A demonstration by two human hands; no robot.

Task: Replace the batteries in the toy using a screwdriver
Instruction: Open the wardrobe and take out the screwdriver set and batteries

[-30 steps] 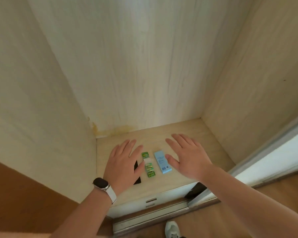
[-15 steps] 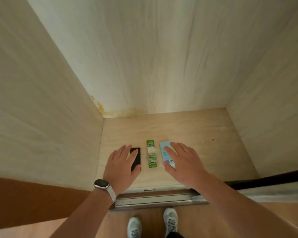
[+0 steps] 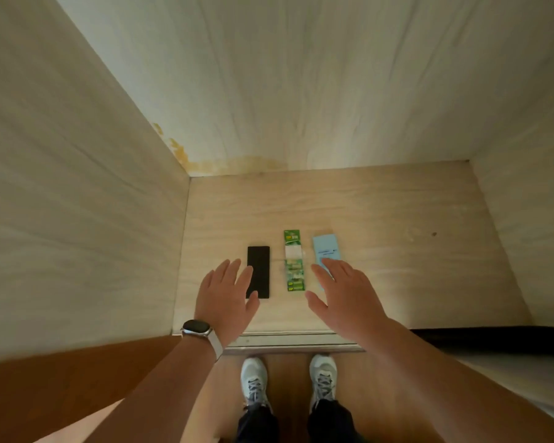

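Observation:
Three flat items lie side by side on the wooden floor of a cupboard. A black rectangular item (image 3: pixel 258 270) is on the left, a green strip pack of batteries (image 3: pixel 293 260) in the middle, and a light blue box (image 3: pixel 325 251) on the right. My left hand (image 3: pixel 226 298), with a watch on the wrist, hovers flat with straight fingers over the black item's near left corner. My right hand (image 3: pixel 343 295) is spread flat above the near end of the blue box. Neither hand holds anything.
Pale wood walls close the cupboard on the left (image 3: pixel 77 203), back (image 3: pixel 301 91) and right (image 3: pixel 531 187). A metal sliding track (image 3: pixel 288 342) runs along the front edge. My two shoes (image 3: pixel 288 378) stand on the brown floor just outside. Yellow stains mark the back left corner.
The view has tilted further down, showing my shoes and more of the cupboard floor. Both hands have drawn back a little toward me, uncovering more of the black item and the blue box.

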